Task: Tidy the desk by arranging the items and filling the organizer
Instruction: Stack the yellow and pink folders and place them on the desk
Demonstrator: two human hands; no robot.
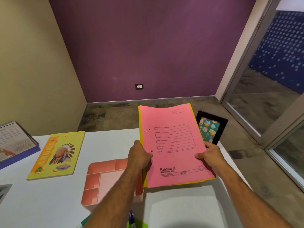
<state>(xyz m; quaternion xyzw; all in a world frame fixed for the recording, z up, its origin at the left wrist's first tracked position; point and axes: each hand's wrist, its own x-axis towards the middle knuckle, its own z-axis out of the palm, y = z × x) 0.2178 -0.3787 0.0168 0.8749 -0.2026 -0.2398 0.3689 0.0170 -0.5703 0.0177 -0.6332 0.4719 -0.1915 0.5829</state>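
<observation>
A pink file folder (174, 145) with a yellow folder stacked under it is held up above the white desk (105, 145), tilted toward me. My left hand (139, 153) grips its left edge and my right hand (209, 153) grips its right edge. A pink organizer tray (97, 178) with several compartments lies flat on the desk under my left forearm, partly hidden by it. A yellow notebook (57, 154) with a feathered-headdress picture lies to the left of the tray.
A black picture frame (212, 129) stands at the desk's far right edge behind the folders. A spiral desk calendar (14, 142) stands at the far left. Green and blue items (134, 222) show at the bottom edge. Bare floor lies beyond the desk.
</observation>
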